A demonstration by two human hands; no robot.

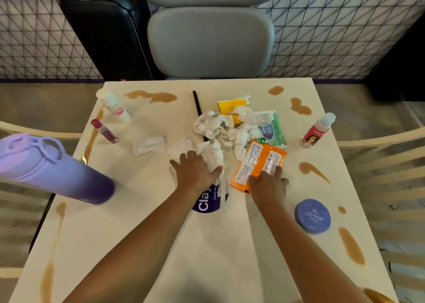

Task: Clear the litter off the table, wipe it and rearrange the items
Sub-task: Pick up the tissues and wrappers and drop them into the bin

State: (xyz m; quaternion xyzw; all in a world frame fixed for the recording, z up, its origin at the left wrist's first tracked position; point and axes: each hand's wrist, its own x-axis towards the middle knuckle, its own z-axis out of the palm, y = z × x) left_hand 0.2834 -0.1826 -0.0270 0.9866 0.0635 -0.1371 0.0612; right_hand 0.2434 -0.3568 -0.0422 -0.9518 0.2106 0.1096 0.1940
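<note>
A heap of crumpled white tissues (pixel 218 130) lies in the middle of the cream table (pixel 142 222), mixed with a yellow wrapper (pixel 226 106), a green wipes pack (pixel 274 130) and a black straw (pixel 197 102). My left hand (pixel 195 171) lies flat with spread fingers on the nearest tissue, above a purple round sticker (pixel 207 201). My right hand (pixel 268 183) rests with straight fingers on the near end of an orange packet (pixel 257 162). One more tissue (pixel 149 145) lies apart to the left. Brown spills (pixel 151 96) stain the table.
A purple bottle (pixel 53 171) stands at the left edge. A white bottle (pixel 113 106) and a pink tube (pixel 104 131) lie at the far left, a red-labelled bottle (pixel 317 130) at the right, a blue face powder tin (pixel 312 215) near right. A grey chair (pixel 210 40) stands beyond the table.
</note>
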